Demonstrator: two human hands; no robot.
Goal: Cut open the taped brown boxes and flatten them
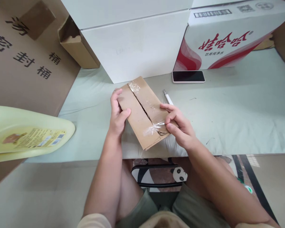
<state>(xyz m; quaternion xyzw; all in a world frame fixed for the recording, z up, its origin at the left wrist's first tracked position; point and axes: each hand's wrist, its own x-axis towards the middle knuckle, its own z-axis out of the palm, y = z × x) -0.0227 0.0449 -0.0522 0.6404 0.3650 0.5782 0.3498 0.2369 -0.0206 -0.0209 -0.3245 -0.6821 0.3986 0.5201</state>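
Observation:
A small brown cardboard box point(135, 109) is tilted above the cloth-covered surface, its flaps meeting in a narrow dark gap. Crinkled clear tape point(153, 128) crosses the gap at the near end, with more at the far end. My left hand point(118, 115) is closed around the box's left edge, thumb on top. At the right corner, my right hand point(178, 125) pinches the tape's end between thumb and index finger, its other fingers resting against the box. Just beyond that hand lies a box cutter point(167, 96), partly hidden by the fingers.
Behind stand a white box point(135, 47) and a red-and-white carton point(218, 41), with a phone point(188, 76) before it. At left are a large brown carton point(21, 72), an opened small box point(82, 47) and a yellow bottle point(33, 133). The pale cloth point(239, 120) ends near my legs.

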